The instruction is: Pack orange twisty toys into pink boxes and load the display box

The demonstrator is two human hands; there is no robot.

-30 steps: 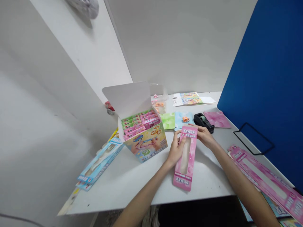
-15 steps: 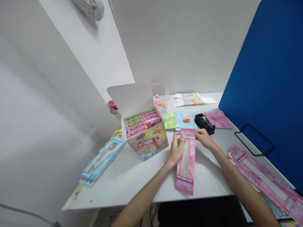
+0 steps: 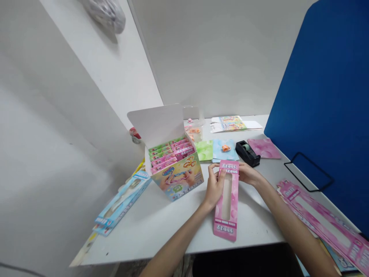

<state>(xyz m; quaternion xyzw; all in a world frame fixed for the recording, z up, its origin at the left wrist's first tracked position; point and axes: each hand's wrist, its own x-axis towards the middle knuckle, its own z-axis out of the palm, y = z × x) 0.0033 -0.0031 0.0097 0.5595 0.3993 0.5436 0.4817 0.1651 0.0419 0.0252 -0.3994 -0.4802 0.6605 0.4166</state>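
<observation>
The pink window box [image 3: 227,204] has slid nearer, trailing back from the grip over the table [image 3: 161,227], left hand [image 3: 213,188] and right hand [image 3: 248,174] both pinching its far end, where a hard squeeze could crease the thin card.

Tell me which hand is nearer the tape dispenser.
Right. The right hand lies just in front of the tape dispenser; the left hand is farther, across the pink box.

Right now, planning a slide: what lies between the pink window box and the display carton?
Head view: the left hand on the pink window box, then bare tabletop.
</observation>
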